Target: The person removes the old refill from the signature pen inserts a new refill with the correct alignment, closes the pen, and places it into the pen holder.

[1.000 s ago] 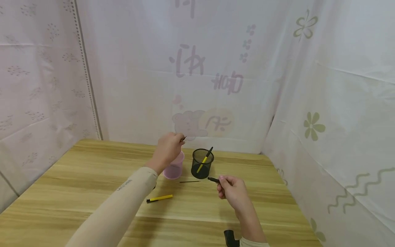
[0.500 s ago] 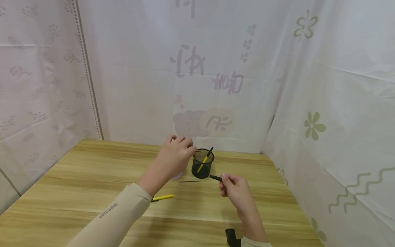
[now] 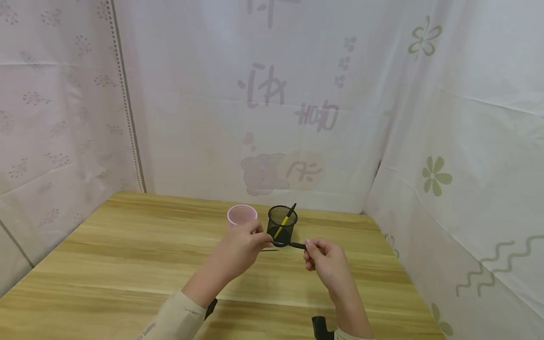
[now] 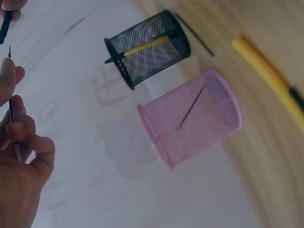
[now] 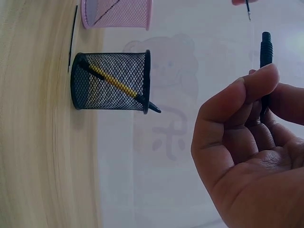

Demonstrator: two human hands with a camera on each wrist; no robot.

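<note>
My left hand [image 3: 244, 243] pinches a thin pen refill [image 4: 12, 111] near the middle, its pointed tip facing right. Opposite it, my right hand [image 3: 326, 260] grips a short black pen barrel [image 5: 267, 50] between thumb and fingers, with the ribbed end sticking out towards the refill. A small gap separates the refill's tip from the barrel. Just behind the hands stands a black mesh pen holder [image 3: 274, 231] with a yellow-and-black pen [image 3: 284, 223] leaning in it. Left of that is a pink mesh pen holder [image 3: 242, 215], partly hidden by my left hand.
A thin dark rod [image 4: 194, 34] lies on the wooden table [image 3: 127, 245] in front of the black holder. Another dark rod [image 4: 191, 108] leans inside the pink one. Near the left hand's side lies a yellow pen barrel [image 4: 261, 66] beside a black piece [image 4: 297, 97].
My left hand has come from above the pink holder, down and to the right, bringing the refill close to the black barrel. The right hand has stayed nearly still.
</note>
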